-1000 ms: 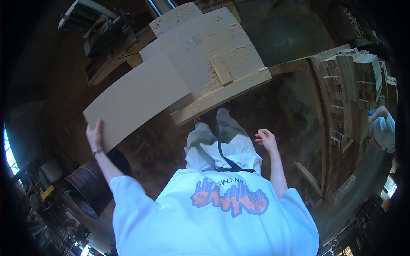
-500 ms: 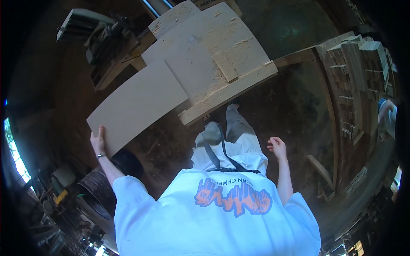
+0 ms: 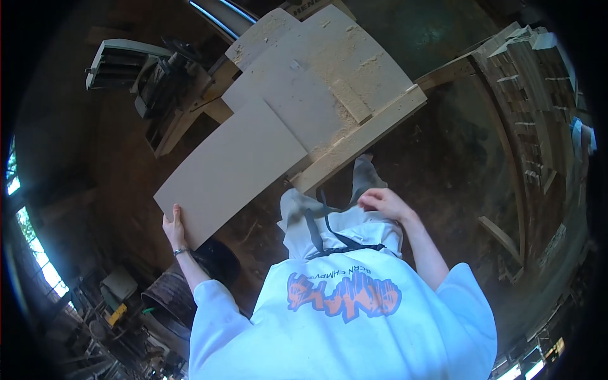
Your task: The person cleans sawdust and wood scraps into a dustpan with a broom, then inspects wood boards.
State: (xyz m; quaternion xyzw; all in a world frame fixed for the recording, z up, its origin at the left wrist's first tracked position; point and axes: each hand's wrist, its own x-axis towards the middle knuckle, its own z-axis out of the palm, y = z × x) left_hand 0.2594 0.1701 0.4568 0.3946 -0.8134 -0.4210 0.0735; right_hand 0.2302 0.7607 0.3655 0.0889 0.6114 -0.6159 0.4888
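Observation:
A wide pale board (image 3: 231, 168) slants from the worktable down to the left. My left hand (image 3: 173, 227) is closed on its lower left corner, thumb on the upper face. The board's far end rests on the sawdust-strewn worktable (image 3: 278, 82). Along the table's near edge runs a light wooden strip (image 3: 361, 139), and a short wood piece (image 3: 351, 101) lies just behind it. My right hand (image 3: 383, 204) hangs in front of my waist with curled fingers, away from the board; whether anything small is in it cannot be made out.
A dark machine (image 3: 158, 79) stands at the upper left. Below my left hand is a dark drum (image 3: 168, 294). Stacked lumber (image 3: 525, 101) fills the right side, with a loose wood piece (image 3: 500, 237) on the floor. Part of another person (image 3: 582, 134) shows at the far right.
My right hand has moved left and up, to the front of my waist. The view has shifted, so board and table appear farther right. My left hand keeps its hold.

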